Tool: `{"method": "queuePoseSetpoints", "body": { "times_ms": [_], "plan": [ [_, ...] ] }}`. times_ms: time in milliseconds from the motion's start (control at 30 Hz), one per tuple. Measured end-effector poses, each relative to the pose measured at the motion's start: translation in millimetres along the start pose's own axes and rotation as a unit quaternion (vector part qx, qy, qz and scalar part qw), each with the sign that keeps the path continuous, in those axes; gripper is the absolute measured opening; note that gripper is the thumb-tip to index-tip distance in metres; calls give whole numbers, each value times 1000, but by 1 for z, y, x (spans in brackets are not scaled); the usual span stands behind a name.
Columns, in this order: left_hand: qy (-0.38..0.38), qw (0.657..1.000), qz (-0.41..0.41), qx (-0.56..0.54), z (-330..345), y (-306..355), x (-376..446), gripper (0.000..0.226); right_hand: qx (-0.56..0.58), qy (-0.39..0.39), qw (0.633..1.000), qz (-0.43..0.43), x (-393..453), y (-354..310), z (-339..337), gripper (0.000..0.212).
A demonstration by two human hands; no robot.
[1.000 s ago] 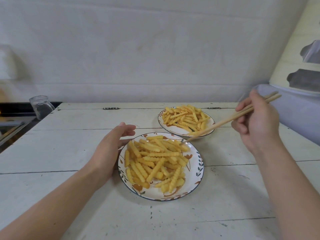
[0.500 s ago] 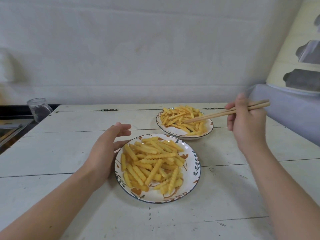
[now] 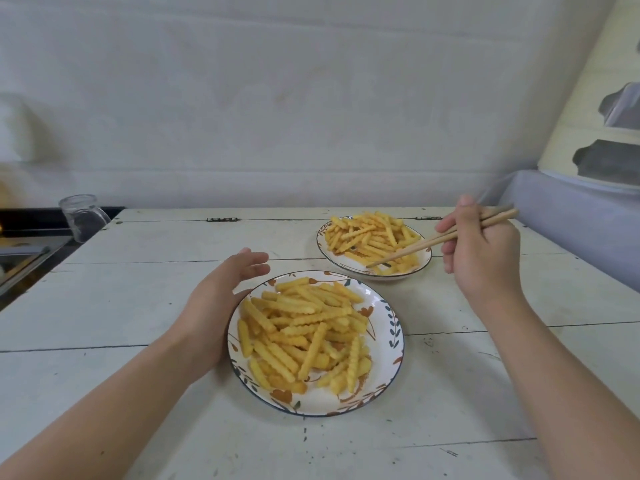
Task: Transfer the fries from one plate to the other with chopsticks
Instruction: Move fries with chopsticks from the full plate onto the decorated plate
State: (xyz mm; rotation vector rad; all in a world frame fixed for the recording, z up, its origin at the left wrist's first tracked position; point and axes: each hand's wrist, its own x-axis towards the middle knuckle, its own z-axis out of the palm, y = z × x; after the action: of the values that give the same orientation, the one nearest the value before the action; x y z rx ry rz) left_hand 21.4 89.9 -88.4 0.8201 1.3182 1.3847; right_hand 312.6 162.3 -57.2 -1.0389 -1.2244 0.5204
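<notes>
Nearest the camera, two bare forearms come in from the lower corners of the frame over a white-painted plank counter (image 3: 104, 306). In the lower middle sits the near plate (image 3: 388, 362), white with a dark rim and a leaf-and-flower pattern, heaped with crinkle-cut fries (image 3: 304, 334) that cover its left and middle parts and leave the right side of the plate bare.

The left hand (image 3: 221, 306) lies against the left rim of this plate, palm turned toward it, fingers straight and relaxed, the fingertips reaching past the plate's upper left edge. Its grip is open and has hold of nothing.

Further back and to the right, the right hand (image 3: 481, 251) has its grip closed round a pair of wooden chopsticks (image 3: 433, 242), fingers curled about the upper part of the sticks, whose blunt ends stick out to the upper right. The chopsticks slant down to the left, and their tips lie among the fries on the far plate (image 3: 323, 249), at its front right part. Whether a fry is pinched between the tips cannot be told.

The far plate, also dark-rimmed, stands right of centre, just beyond the near plate and apart from it, and carries its own pile of fries.

At the far left edge of the counter stands a clear glass jar (image 3: 83, 216), before a pale wall.
</notes>
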Motion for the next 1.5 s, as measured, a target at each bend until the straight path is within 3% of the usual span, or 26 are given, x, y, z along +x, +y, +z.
{"method": "queuePoseSetpoints", "body": {
  "times_ms": [133, 300, 400, 733, 867, 1067, 1200, 1500],
  "plan": [
    [38, 999, 4, -15, 3, 0, -3, 29, 12, -8, 1000, 15, -4, -1, 6, 51],
    [83, 996, -8, -18, 3, 4, -2, 44, 106, 78, 991, 38, 2, -14, 1, 60],
    [100, 995, -13, -29, 1, 5, 0, 45, 170, 75, 980, 66, 3, -22, -3, 62],
    [144, 990, 4, 1, -2, 7, 1, 34, 212, 67, 970, 97, 9, -26, -11, 56],
    [121, 993, -6, 3, -3, 5, 3, 37, 123, 87, 987, 59, 8, -19, -8, 52],
    [80, 996, -25, -6, -5, 5, 4, 49, 22, -15, 1000, 12, 0, -2, 2, 51],
    [68, 998, -15, 11, -7, 3, 6, 59, 3, -33, 999, 14, -2, 4, 7, 50],
    [78, 995, 21, 56, -7, 0, 6, 62, -15, 33, 999, 6, 9, 3, -6, 54]
  ]
}}
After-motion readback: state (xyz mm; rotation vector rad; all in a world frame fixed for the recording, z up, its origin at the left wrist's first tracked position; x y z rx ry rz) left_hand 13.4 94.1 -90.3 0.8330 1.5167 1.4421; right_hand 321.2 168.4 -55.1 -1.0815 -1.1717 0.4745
